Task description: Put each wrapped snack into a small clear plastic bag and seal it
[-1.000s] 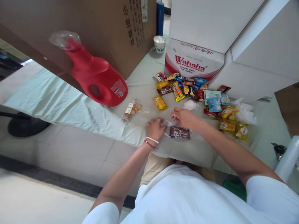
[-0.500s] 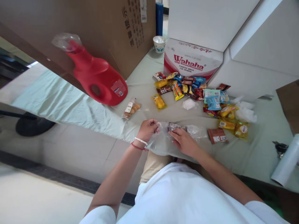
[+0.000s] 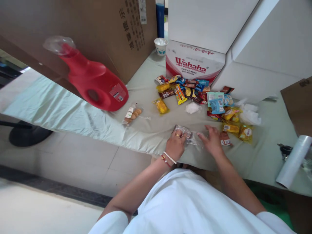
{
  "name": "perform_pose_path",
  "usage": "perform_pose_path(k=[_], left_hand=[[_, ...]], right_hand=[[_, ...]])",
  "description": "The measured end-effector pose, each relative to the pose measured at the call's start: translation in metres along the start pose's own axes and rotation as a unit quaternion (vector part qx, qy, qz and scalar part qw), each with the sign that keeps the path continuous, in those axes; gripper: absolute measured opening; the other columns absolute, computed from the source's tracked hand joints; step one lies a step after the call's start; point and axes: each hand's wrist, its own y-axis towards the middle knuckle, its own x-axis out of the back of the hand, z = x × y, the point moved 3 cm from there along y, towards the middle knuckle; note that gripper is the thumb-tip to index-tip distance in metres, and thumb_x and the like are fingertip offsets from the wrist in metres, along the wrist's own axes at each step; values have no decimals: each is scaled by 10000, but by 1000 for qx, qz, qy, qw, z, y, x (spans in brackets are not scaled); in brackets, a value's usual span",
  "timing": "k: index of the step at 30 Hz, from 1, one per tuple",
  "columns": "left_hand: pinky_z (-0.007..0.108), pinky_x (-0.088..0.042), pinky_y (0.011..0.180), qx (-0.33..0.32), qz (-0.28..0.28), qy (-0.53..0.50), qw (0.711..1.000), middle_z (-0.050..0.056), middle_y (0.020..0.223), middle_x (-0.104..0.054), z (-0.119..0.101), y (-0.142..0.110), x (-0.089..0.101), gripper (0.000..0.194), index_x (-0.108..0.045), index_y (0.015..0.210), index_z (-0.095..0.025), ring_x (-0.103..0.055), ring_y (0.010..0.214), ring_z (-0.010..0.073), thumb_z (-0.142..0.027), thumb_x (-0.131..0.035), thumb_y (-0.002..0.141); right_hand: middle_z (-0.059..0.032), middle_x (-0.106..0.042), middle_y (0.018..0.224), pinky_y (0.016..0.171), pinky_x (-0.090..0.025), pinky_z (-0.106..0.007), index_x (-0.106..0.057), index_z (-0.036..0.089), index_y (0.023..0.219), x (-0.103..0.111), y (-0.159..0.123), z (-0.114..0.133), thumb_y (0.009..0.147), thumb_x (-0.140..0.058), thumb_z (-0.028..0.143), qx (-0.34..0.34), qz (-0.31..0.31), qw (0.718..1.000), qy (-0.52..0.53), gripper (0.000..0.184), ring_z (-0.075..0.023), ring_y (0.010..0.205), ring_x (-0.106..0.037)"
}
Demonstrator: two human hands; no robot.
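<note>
Near the front edge of the table lies a dark brown snack packet with clear plastic film around it. My left hand rests on its left part, fingers bent over it and pressing it down; the fingertips partly hide it. To the right is my right hand, with thumb and fingers apart. Its thumb is by the right end of the film; whether it touches the film I cannot tell. Just beyond that hand lies a reddish-brown packet, partly covered by the fingers.
A pile of small wrapped snacks lies before a Wahaba-type white and red carton. Left of me are a cookie pack and a red jug. A plastic film roll lies at right; a paper cup stands behind.
My left hand has moved right from the film's left end onto the brown packet. My right hand has left the packet and moved right. The film's left side is now folded over.
</note>
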Motion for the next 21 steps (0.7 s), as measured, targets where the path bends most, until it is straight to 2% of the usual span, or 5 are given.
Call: perform_pose_path(k=[4, 9, 12, 16, 21], left_hand=[[405, -520, 829, -7, 2, 90, 996, 131, 1143, -645, -2, -3, -3, 391, -669, 1324, -251, -556, 1090, 298, -205, -480, 985], [451, -471, 842, -12, -13, 111, 994, 145, 1151, -675, -6, -2, -2, 382, -675, 1308, -277, -567, 1095, 315, -203, -498, 978], [474, -457, 867, -24, -7, 109, 994, 154, 1103, -693, -10, -1, -6, 347, -703, 1242, -229, -589, 1090, 320, -190, -469, 989], [480, -476, 889, -42, 42, 43, 997, 147, 987, -708, -1, -5, -11, 256, -750, 1039, -169, -629, 1041, 317, -194, -507, 961], [439, -512, 890, 145, -70, -78, 984, 102, 1022, -702, 35, -14, 5, 389, -630, 1331, -206, -634, 972, 277, -314, -518, 975]], right_hand=[[-171, -638, 1233, 1079, -423, -512, -666, 202, 895, -2, -12, -3, 852, -654, 364, 42, 60, 997, -19, 167, -339, 1209, -550], [-41, -666, 745, 691, -498, -317, -615, 220, 982, 7, -4, 22, 929, -532, 332, -27, 120, 991, 61, 148, -220, 704, -646], [-7, -679, 694, 620, -466, -265, -654, 223, 1111, -10, 17, 54, 932, -511, 271, -2, 163, 983, 86, 234, -180, 613, -631], [-43, -744, 793, 696, -491, -257, -734, 197, 935, -46, 40, 80, 866, -523, 167, 40, 207, 976, 51, 224, -182, 751, -677], [-12, -682, 661, 586, -497, -243, -734, 165, 1014, -62, 39, 67, 910, -482, 242, -15, 242, 959, 146, 284, -157, 582, -636]])
